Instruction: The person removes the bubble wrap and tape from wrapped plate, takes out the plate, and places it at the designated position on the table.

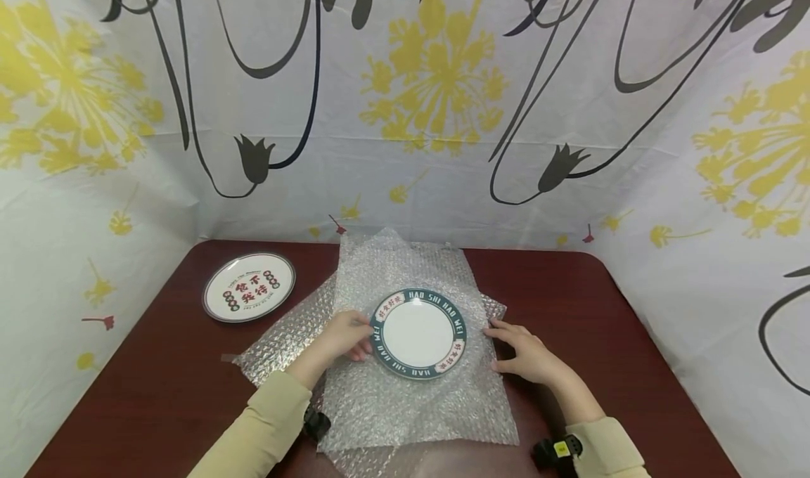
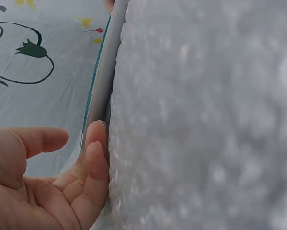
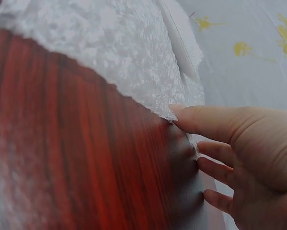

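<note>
A white plate with a green lettered rim lies face up on a sheet of bubble wrap. My left hand is at the plate's left edge. In the left wrist view its fingers rest by the plate's side and the wrap, with the thumb standing apart. At the wrap's right edge, my right hand has its fingers spread. Its thumb touches the wrap's edge in the right wrist view, while the other fingertips are low beside the table surface.
A second white plate with red lettering lies at the back left of the dark red wooden table. Another bubble wrap sheet sticks out at an angle beneath the top one. A patterned cloth hangs behind and at both sides.
</note>
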Available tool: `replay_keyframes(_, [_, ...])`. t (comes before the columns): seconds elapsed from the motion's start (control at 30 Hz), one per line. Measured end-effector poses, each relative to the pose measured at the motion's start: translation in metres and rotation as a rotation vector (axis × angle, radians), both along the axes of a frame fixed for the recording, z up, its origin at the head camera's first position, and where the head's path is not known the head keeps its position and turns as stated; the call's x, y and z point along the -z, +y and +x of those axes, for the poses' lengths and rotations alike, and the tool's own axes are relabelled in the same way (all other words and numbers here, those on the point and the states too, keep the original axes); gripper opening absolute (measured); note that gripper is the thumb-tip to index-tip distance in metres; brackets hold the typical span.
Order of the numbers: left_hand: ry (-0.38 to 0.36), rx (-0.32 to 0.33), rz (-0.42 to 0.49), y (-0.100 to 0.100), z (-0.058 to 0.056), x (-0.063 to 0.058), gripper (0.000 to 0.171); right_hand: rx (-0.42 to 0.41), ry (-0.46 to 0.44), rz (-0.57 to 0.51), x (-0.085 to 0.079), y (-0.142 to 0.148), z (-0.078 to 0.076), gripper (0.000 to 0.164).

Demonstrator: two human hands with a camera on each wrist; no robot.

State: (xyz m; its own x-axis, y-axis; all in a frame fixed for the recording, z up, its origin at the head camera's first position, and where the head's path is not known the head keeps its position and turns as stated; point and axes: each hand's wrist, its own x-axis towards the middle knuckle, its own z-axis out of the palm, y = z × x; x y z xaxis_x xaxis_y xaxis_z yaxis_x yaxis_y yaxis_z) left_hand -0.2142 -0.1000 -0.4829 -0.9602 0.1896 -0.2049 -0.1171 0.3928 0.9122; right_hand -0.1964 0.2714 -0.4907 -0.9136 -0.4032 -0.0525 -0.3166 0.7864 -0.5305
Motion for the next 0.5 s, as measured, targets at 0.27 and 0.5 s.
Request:
replay_keyframes(0.27, [-0.058,0.008,0.048,0.0008,0.0001,0.0048,0.034,-0.008,0.012,-0.006,0.0016,0.0004,0.0000,0.063])
replay_keyframes(0.5, [-0.103,0.009,0.094,0.0015,0.0003,0.0092,0.046,-0.012,0.017,-0.005,0.0025,0.0010,-0.0003,0.063])
